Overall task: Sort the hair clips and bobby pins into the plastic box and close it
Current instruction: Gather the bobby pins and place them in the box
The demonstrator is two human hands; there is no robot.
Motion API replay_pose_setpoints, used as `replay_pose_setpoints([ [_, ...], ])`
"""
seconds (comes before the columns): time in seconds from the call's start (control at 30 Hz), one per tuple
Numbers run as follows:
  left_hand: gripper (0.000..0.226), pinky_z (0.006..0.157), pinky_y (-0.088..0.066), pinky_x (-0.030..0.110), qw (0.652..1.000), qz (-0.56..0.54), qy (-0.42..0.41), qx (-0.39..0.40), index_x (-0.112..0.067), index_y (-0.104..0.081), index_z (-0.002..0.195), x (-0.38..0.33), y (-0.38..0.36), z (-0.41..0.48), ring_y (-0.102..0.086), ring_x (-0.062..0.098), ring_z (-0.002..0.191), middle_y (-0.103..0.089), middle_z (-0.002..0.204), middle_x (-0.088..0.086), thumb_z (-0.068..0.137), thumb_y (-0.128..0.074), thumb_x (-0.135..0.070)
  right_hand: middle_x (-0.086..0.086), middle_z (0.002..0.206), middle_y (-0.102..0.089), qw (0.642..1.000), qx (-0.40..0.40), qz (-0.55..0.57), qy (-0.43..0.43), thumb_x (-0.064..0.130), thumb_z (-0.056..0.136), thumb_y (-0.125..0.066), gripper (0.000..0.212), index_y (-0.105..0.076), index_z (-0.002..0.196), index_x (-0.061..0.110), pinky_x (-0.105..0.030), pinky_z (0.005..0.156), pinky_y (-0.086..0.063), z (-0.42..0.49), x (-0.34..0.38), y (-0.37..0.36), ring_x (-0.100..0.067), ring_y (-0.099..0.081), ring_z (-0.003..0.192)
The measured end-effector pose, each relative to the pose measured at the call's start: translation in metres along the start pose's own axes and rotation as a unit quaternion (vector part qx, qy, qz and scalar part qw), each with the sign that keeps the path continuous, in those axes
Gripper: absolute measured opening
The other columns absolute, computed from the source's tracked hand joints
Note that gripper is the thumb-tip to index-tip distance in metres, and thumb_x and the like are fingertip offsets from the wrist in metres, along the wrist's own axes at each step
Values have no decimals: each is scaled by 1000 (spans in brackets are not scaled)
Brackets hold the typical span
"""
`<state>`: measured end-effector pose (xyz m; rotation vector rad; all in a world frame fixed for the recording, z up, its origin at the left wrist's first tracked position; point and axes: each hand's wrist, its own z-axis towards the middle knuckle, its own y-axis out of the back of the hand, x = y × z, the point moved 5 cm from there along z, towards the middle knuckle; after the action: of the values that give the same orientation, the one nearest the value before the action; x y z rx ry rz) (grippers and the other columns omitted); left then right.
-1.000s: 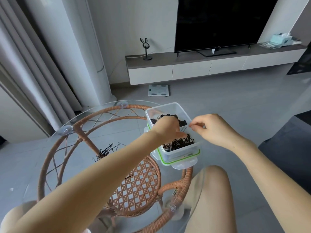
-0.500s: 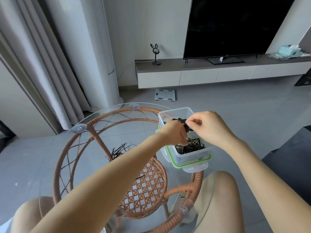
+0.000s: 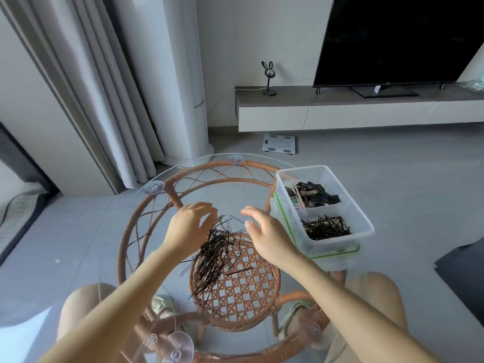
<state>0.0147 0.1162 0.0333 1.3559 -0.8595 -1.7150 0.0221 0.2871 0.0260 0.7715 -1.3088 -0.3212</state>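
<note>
A clear plastic box (image 3: 362,226) with two compartments sits at the right of the round glass table (image 3: 167,213). Its far compartment holds dark hair clips (image 3: 311,196); its near one holds black bobby pins (image 3: 324,227). A loose pile of bobby pins (image 3: 214,255) lies on the glass at the middle. My left hand (image 3: 190,226) hovers at the pile's upper left, fingers curled and apart, nothing held. Just right of the pile's top, my right hand (image 3: 267,235) spreads its fingers and is empty. The box stands on its green-edged lid (image 3: 335,255).
The glass top rests on a rattan frame (image 3: 146,221) with suction cups. My knees show under the table. Beyond are curtains (image 3: 86,100), a white column unit (image 3: 170,74), a bathroom scale (image 3: 279,143) on the floor, a TV (image 3: 398,38) on a low cabinet.
Both hands left the box and moved left to the loose pile on the glass. They let go of the pins over the box. The camera view shifted, so the box now sits farther right.
</note>
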Motion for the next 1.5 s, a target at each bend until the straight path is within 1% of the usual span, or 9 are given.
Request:
replay_pose_setpoints([
  [0.1,40,116,-24,40,998,18,54,23,-19,-52,130,33,-14,-26,-36,20,136,-47,142,2,98,-33,-33,-6,144,-39,997,-10,-43,-59,21,98,-36,38,-39,135,12,-48,113,-21,27,-13,-27,-21,-33,135],
  [0.27,49,120,-3,32,996,-13,88,12,-15,-39,139,43,-35,-43,-16,17,144,-34,150,3,99,-21,-36,-8,153,-25,998,20,-50,-41,23,97,-35,40,-41,136,27,-39,115,-13,45,-13,-60,-27,-13,143],
  [0.53,44,112,-24,34,984,-132,123,6,-17,-48,131,29,-39,-31,-28,21,140,-48,141,3,100,-22,-34,-3,129,-58,990,92,104,15,12,94,-43,34,-54,126,15,-32,105,-39,-1,-8,-61,-15,-51,122],
  [0.73,38,95,-32,19,919,-369,135,32,-20,-58,121,18,-22,-45,-49,8,121,-58,129,-5,98,-33,-36,17,111,-64,972,92,213,-27,11,93,-46,30,-58,113,30,-14,93,-43,-29,-1,-30,6,-55,107],
  [0.9,37,100,-42,37,989,-77,125,-7,-24,-63,111,52,19,-80,-54,17,113,-62,120,-1,90,-44,-48,19,111,-59,1000,4,17,-2,24,83,-64,37,-55,119,28,-3,83,-38,-67,-8,1,8,-52,102],
  [1.03,59,70,-54,30,976,107,165,93,-25,-51,102,66,20,-125,-62,13,78,-64,89,-3,73,-39,-74,18,102,-43,975,56,-212,-19,64,64,-62,76,-40,129,30,-15,71,-33,-91,-23,3,-1,-43,90],
  [1.17,52,46,-41,21,963,94,171,184,-23,-43,89,51,7,-144,-55,6,59,-57,68,-7,69,-51,-70,10,102,-52,959,106,-259,-53,69,61,-62,97,-25,140,28,-24,74,-37,-86,-25,-7,-9,-47,92],
  [1.27,37,52,-52,28,970,58,146,183,-19,-41,93,32,-2,-137,-61,11,58,-60,72,-3,79,-63,-46,11,78,-55,971,99,-211,-43,55,71,-67,87,-27,141,23,-17,55,-33,-71,-16,-17,-5,-50,69],
  [1.5,20,68,-54,30,976,-82,170,106,-10,-44,103,9,-5,-91,-65,21,77,-67,86,8,89,-53,-22,4,85,-63,985,97,-145,1,37,80,-66,63,-42,134,16,-26,72,-46,-36,10,-36,-13,-59,79],
])
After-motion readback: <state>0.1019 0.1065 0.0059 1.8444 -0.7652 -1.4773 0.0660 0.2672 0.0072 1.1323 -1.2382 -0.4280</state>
